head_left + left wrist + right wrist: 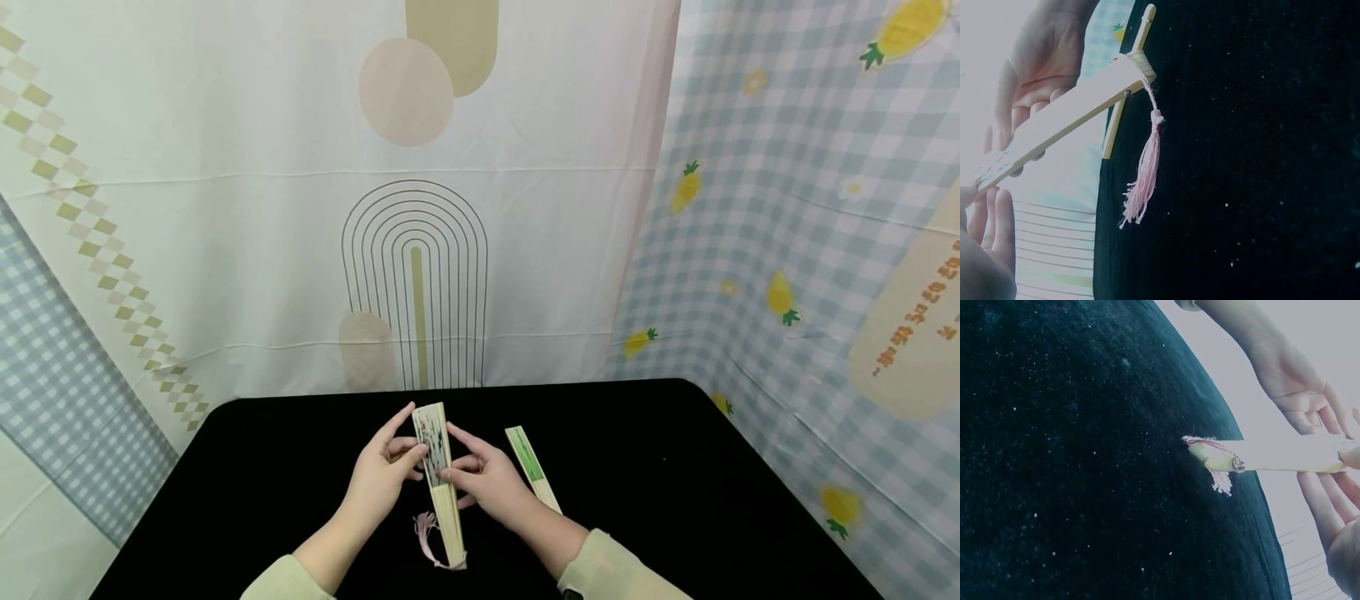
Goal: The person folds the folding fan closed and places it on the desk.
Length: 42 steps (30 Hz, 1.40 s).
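Note:
A folded hand fan with pale ribs and a dark-patterned leaf is held up between both hands above the black table. My left hand pinches its left edge, thumb on the front face and fingers behind. From the other side my right hand grips the right edge in the same way. A pink tassel hangs from a cord at the fan's pivot end, clearest in the left wrist view. In the right wrist view the fan lies across both hands, its leaf end partly hidden by fingers.
A second folded fan with a green leaf lies on the black table, right of the hands and partly behind the right forearm. A pale printed curtain hangs behind the table, with a blue checked curtain on the right.

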Tool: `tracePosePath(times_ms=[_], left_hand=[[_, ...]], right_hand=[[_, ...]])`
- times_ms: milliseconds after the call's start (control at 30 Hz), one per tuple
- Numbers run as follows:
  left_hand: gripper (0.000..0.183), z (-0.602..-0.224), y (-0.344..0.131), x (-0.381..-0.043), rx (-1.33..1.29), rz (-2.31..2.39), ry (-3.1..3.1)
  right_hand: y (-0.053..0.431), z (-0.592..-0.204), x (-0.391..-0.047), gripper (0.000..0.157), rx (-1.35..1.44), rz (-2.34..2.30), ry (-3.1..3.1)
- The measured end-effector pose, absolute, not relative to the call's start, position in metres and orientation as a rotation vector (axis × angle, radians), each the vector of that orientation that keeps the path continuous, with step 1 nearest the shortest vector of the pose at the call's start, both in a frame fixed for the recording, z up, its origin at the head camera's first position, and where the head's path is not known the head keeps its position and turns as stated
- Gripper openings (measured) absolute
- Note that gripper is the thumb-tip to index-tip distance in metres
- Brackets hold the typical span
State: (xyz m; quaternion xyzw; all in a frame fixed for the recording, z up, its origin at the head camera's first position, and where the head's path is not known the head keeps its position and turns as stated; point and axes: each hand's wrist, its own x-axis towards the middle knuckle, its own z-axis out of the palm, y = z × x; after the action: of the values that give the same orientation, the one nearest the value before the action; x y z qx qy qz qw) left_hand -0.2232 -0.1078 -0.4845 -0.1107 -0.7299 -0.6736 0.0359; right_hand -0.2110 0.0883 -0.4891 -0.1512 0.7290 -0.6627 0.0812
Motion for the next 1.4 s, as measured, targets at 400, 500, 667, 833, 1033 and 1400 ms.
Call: tracePosePath(times_ms=[400, 500, 667, 833, 1033, 1400], left_hand=[[0.067, -0.482, -0.108, -0.224, -0.281, -2.075, -2.2], [0.067, -0.482, -0.108, -0.225, -0.266, -2.085, -2.186], [0.067, -0.481, -0.11, -0.225, -0.24, -2.079, -2.172], [0.066, -0.481, -0.112, -0.226, -0.225, -2.074, -2.157], [0.067, -0.48, -0.114, -0.227, -0.195, -2.053, -2.157], [0.067, -0.479, -0.116, -0.229, -0.153, -2.052, -2.166]], right_hand=[[0.093, -0.492, -0.208, 0.064, -0.461, -1.962, 2.169], [0.094, -0.494, -0.207, 0.062, -0.463, -1.948, 2.176], [0.096, -0.496, -0.203, 0.059, -0.473, -1.911, 2.199], [0.098, -0.501, -0.2, 0.057, -0.497, -1.897, 2.198], [0.101, -0.508, -0.196, 0.056, -0.526, -1.86, 2.225], [0.106, -0.517, -0.188, 0.055, -0.529, -1.827, 2.227]])
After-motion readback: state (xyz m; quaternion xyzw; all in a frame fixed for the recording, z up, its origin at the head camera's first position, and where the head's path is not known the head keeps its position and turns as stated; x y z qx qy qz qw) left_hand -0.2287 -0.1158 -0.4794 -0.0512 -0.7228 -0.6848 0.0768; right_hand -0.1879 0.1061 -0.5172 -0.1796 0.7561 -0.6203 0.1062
